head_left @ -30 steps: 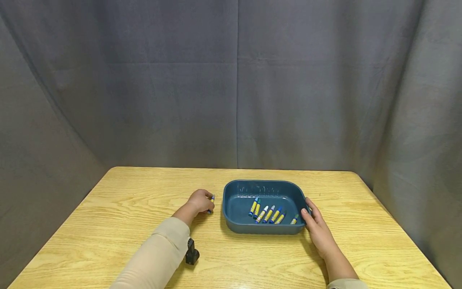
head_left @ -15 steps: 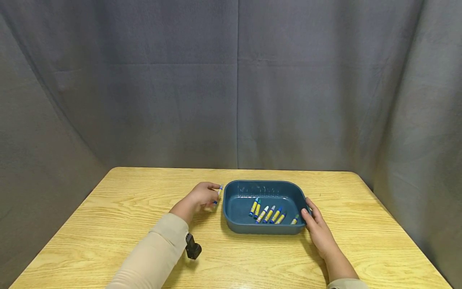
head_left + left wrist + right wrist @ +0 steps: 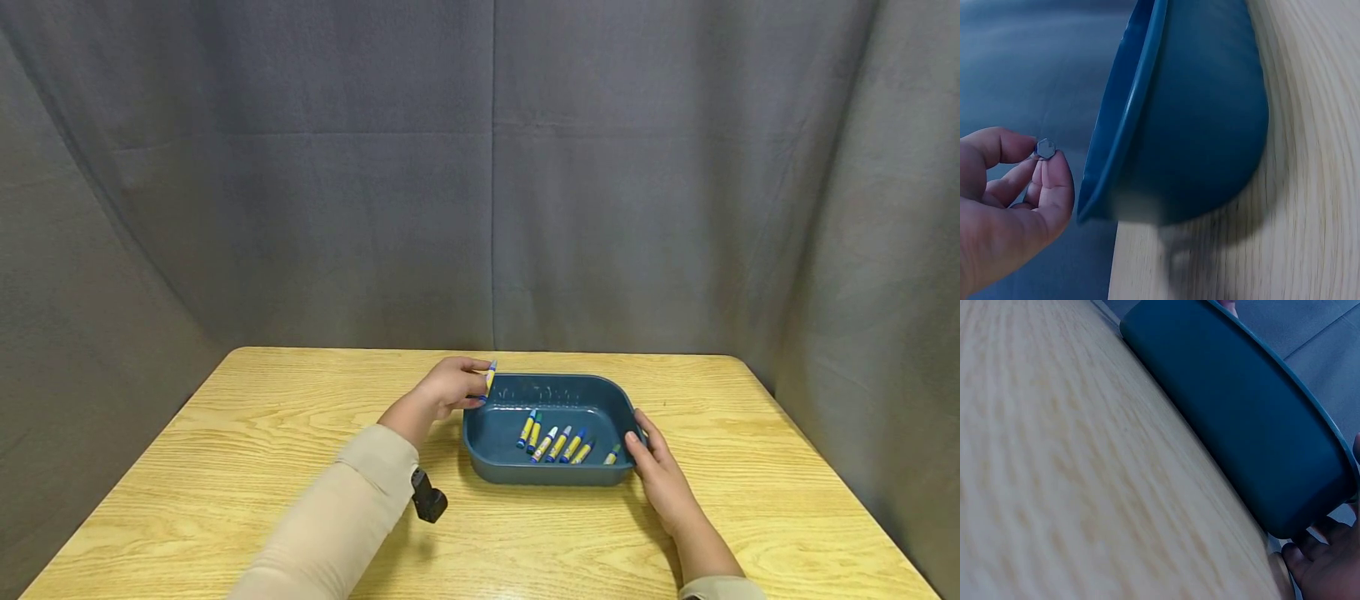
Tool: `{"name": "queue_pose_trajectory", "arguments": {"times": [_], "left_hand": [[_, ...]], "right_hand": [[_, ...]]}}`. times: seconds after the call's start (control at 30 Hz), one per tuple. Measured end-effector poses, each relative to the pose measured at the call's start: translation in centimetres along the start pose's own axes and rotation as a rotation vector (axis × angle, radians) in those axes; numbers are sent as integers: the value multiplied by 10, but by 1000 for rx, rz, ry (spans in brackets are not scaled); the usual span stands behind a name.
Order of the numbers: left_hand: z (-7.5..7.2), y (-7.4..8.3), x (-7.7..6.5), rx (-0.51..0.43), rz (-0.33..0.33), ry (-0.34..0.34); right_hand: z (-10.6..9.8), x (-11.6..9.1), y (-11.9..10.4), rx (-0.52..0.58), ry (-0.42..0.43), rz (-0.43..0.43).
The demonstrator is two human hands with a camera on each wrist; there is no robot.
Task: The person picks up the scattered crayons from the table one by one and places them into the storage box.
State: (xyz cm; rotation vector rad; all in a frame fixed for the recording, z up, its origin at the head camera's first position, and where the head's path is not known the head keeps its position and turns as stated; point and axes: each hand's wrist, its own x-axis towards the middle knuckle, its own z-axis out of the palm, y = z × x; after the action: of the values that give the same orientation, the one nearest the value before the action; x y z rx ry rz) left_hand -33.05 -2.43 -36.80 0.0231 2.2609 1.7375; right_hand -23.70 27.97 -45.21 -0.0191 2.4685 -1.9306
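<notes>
My left hand [image 3: 452, 386] pinches a crayon [image 3: 491, 380] with a yellow and blue wrapper, held tilted over the left rim of a dark teal tray [image 3: 555, 476]. In the left wrist view the crayon's six-sided end [image 3: 1045, 148] shows between thumb and fingertips, beside the tray's outer wall [image 3: 1210, 112]. Several similar crayons [image 3: 557, 446] lie inside on the tray's floor, mostly side by side, with one apart toward the right. At the tray's right end my right hand [image 3: 663, 479] grips the rim, thumb on the near side and fingers along the outside.
The tray stands on a light wooden table [image 3: 247, 467] with rounded far corners. Grey curtains [image 3: 480, 208] hang behind and on both sides. A small black camera [image 3: 429, 498] sticks out from the left wrist, below the sleeve.
My left hand has lifted the crayon from the table left of the tray and carried it up and right to the tray's rim. The right hand and the tray have stayed in place.
</notes>
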Motion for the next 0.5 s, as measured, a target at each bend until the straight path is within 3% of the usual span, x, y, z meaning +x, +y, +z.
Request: {"name": "queue_pose_trajectory", "arguments": {"times": [0.2,0.5], "left_hand": [[20,3,1,-16,9,-23],[43,-5,6,35,-46,-12]], "right_hand": [[1,1,1,5,3,0],[2,4,3,-11,-15,0]]}}
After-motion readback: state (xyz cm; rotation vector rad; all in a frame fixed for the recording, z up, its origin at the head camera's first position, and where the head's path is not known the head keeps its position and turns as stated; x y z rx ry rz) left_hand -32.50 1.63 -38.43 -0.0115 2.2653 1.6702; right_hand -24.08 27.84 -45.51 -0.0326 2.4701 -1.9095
